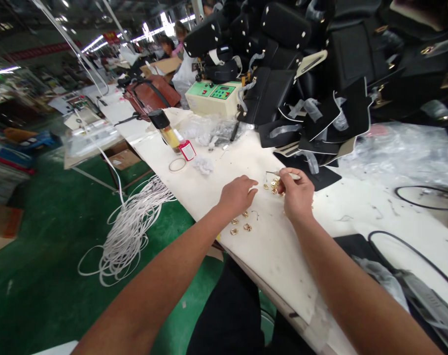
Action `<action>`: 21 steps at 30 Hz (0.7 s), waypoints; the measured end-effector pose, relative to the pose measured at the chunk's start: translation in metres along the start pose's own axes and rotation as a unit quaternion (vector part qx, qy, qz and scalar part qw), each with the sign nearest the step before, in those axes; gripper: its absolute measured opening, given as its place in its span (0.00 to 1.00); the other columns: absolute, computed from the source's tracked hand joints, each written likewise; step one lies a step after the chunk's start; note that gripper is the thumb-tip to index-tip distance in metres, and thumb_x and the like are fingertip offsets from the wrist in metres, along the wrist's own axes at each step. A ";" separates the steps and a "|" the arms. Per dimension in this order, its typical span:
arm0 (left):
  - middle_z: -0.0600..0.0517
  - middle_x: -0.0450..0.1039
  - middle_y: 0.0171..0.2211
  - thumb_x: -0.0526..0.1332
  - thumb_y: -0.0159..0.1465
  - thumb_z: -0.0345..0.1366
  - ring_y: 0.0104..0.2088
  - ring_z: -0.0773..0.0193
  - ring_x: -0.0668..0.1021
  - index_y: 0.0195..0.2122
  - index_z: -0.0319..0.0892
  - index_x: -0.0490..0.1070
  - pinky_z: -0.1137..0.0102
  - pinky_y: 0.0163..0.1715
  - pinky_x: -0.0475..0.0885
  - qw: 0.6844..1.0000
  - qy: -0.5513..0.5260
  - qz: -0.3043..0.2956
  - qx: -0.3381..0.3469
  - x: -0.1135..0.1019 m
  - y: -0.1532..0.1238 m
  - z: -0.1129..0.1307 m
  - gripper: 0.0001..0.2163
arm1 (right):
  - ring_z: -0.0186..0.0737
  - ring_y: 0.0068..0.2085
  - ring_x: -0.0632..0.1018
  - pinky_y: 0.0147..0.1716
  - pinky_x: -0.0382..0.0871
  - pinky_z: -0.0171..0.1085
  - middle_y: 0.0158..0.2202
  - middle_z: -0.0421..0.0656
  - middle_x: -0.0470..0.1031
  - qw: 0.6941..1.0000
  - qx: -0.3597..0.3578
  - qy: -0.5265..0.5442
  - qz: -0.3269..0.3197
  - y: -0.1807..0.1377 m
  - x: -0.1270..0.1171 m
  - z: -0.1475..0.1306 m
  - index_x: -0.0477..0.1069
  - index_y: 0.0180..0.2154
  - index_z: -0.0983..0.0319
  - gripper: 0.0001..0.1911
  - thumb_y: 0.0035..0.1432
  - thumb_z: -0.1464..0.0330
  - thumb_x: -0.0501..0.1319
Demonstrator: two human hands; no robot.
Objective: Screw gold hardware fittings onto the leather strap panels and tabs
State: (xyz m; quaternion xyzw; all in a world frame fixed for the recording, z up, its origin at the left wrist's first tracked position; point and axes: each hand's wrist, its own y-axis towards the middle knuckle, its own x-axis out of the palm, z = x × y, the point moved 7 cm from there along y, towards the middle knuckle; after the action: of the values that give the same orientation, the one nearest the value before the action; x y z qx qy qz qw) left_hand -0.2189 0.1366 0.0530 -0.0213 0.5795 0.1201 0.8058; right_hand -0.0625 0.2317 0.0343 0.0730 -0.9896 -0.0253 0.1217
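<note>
My left hand (236, 195) rests on the white worktable (275, 246) with its fingers curled and pinched together; what they hold, if anything, is too small to see. My right hand (296, 191) is closed round a thin pale stick-like tool that pokes out to the left, beside a small cluster of gold metal fittings (273, 186). Several more gold fittings (240, 227) lie loose on the table just under my left wrist.
A heap of black leather bag pieces (320, 74) fills the back right. A cream control box (212, 97), a glue bottle (164, 129), a clear ring (177, 164) and crumpled plastic sit beyond my hands. White cord (131, 231) lies coiled on the green floor at left. Black cables (412, 246) cross at right.
</note>
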 end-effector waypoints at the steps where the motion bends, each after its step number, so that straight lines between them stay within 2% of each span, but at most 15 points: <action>1: 0.48 0.78 0.51 0.60 0.71 0.39 0.53 0.54 0.78 0.55 0.48 0.77 0.64 0.49 0.73 1.000 0.015 -0.021 -0.005 0.008 0.012 0.007 0.14 | 0.32 0.20 0.69 0.22 0.62 0.33 0.18 0.34 0.70 1.000 -0.001 0.003 0.004 0.000 -0.001 -0.001 0.76 0.36 0.61 0.11 0.57 0.60 0.69; 3: 0.47 0.78 0.51 0.62 0.70 0.42 0.54 0.51 0.77 0.54 0.47 0.78 0.62 0.50 0.73 0.998 0.032 -0.043 -0.023 0.020 0.031 0.014 0.14 | 0.32 0.20 0.68 0.22 0.62 0.33 0.18 0.34 0.70 1.000 -0.001 0.013 0.008 0.000 -0.001 -0.003 0.76 0.36 0.61 0.11 0.57 0.60 0.69; 6: 0.45 0.79 0.48 0.64 0.67 0.43 0.51 0.49 0.78 0.46 0.46 0.81 0.60 0.48 0.73 0.997 0.030 -0.050 -0.047 0.032 0.049 0.014 0.12 | 0.31 0.20 0.67 0.21 0.61 0.32 0.17 0.33 0.69 1.000 0.004 0.015 0.008 0.001 -0.001 -0.002 0.75 0.36 0.61 0.10 0.57 0.61 0.69; 11: 0.48 0.81 0.43 0.65 0.67 0.40 0.45 0.53 0.80 0.39 0.46 0.82 0.63 0.44 0.74 0.997 -0.028 -0.032 -0.066 0.033 0.052 0.009 0.07 | 0.31 0.20 0.68 0.22 0.63 0.32 0.18 0.34 0.70 1.000 0.005 0.024 -0.002 0.001 0.001 0.002 0.75 0.36 0.60 0.10 0.56 0.61 0.69; 16: 0.51 0.84 0.38 0.66 0.65 0.37 0.37 0.60 0.82 0.39 0.45 0.81 0.68 0.40 0.75 0.985 -0.143 0.028 -0.095 0.014 0.030 -0.010 0.06 | 0.32 0.20 0.69 0.22 0.62 0.33 0.19 0.34 0.71 1.000 0.010 0.016 -0.012 -0.001 0.003 0.004 0.75 0.36 0.60 0.10 0.57 0.61 0.69; 19: 0.49 0.84 0.37 0.63 0.67 0.40 0.34 0.63 0.83 0.45 0.41 0.80 0.71 0.34 0.77 0.968 -0.208 0.065 -0.122 0.000 0.003 -0.033 0.11 | 0.31 0.20 0.68 0.21 0.60 0.33 0.20 0.34 0.71 0.999 0.021 0.005 -0.042 -0.009 0.011 0.004 0.76 0.37 0.60 0.11 0.57 0.59 0.69; 21: 0.49 0.83 0.35 0.62 0.67 0.40 0.32 0.64 0.82 0.47 0.39 0.80 0.72 0.30 0.76 0.947 -0.266 0.096 -0.153 -0.008 -0.020 -0.051 0.13 | 0.31 0.21 0.68 0.21 0.60 0.32 0.20 0.35 0.71 0.997 0.035 -0.011 -0.073 -0.018 0.020 0.004 0.77 0.37 0.60 0.12 0.57 0.58 0.69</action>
State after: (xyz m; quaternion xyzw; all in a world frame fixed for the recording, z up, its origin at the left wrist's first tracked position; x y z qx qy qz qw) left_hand -0.2647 0.1066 0.0420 -0.0559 0.3183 0.2859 0.9021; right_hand -0.0801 0.2106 0.0341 0.1492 -0.9831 0.0000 0.1063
